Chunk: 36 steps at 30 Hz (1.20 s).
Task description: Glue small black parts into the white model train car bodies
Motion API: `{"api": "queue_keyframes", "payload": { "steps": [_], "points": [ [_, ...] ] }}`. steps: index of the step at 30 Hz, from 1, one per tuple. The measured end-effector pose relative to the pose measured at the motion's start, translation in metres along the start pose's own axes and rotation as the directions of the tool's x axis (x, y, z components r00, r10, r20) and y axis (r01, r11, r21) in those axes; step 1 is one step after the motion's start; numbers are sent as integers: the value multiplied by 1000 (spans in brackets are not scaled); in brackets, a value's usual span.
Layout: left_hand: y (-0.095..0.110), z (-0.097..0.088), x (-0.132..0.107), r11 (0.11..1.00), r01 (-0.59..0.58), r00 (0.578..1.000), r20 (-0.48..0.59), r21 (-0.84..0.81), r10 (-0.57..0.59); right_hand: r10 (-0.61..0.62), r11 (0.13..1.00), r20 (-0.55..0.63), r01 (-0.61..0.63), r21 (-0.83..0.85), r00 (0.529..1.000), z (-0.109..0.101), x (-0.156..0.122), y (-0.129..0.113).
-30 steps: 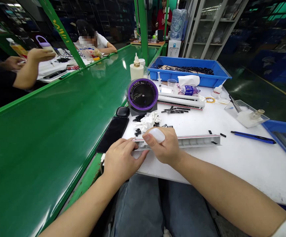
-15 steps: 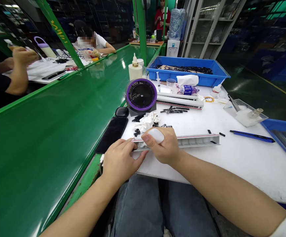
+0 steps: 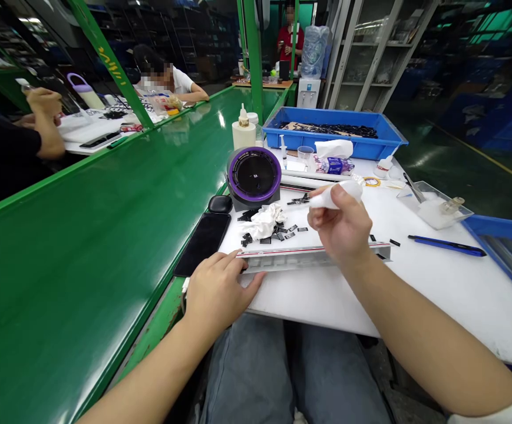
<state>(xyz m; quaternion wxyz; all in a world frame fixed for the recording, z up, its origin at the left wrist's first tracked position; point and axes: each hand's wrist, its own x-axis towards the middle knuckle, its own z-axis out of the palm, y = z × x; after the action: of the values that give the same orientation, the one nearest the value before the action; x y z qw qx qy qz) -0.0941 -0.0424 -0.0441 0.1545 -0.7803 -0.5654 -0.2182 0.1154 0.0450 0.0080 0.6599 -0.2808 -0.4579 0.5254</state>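
Note:
My left hand [image 3: 218, 288] grips the left end of a long white plastic channel [image 3: 291, 259], thumb in front and fingers behind. A thin red line runs along the channel's upper edge, and its open side faces me. Held above the channel, tilted with its narrow end to the left, is a white squeeze bottle [image 3: 326, 199], with my right hand [image 3: 346, 232] closed round it. My right wrist hides part of the channel's right half. Small black pieces [image 3: 288, 235] lie scattered behind the channel, beside a crumpled white tissue [image 3: 262, 222].
A round purple-rimmed fan [image 3: 254, 175] stands behind the tissue. Left of it lie a black phone [image 3: 202, 244] and a black case [image 3: 220, 204]. Farther back is a blue bin [image 3: 335, 141]. To the right lie a blue pen-like tool [image 3: 448, 245] and a clear tray [image 3: 436, 206]. Co-workers sit beyond the green belt [image 3: 149, 206].
My right hand has lifted the squeeze bottle off the channel's left part and moved it up and to the right. My left hand still holds the channel's left end.

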Motion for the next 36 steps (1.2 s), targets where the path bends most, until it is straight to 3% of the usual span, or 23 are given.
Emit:
{"api": "queue_keyframes", "payload": {
  "steps": [7,9,11,12,14,17,19,23,28,36],
  "points": [
    [-1,0,-1,1000,-11,998,58,4,11,190,981,133,-192,-3,973,-33,30,-32],
    [-1,1,-1,1000,-12,998,65,8,12,199,976,133,-183,-118,971,-47,37,-36],
    [-2,1,-1,1000,-14,997,70,11,13,178,922,108,-128,-365,978,-61,43,-35],
    [-2,1,-1,1000,-14,997,73,14,13,168,849,89,-98,-519,982,-68,45,-33],
    [-2,1,-1,1000,-15,996,90,17,13,163,612,43,-67,-788,986,-81,51,-27],
    [-2,0,-1,999,-20,994,105,25,17,187,289,-5,-60,-955,982,-94,56,-17],
    [-2,0,-2,999,-23,994,107,32,20,232,185,5,-39,-982,973,-97,58,-11],
    [-2,-3,-2,998,-38,990,137,56,30,301,61,13,-5,-998,954,-97,58,-3],
    [-2,-5,-1,996,-43,984,176,74,30,326,-30,5,16,-999,946,-95,57,-1],
    [-3,-3,-1,998,-36,983,179,60,25,380,-7,-22,-22,-1000,925,-91,58,-4]
  ]
}}
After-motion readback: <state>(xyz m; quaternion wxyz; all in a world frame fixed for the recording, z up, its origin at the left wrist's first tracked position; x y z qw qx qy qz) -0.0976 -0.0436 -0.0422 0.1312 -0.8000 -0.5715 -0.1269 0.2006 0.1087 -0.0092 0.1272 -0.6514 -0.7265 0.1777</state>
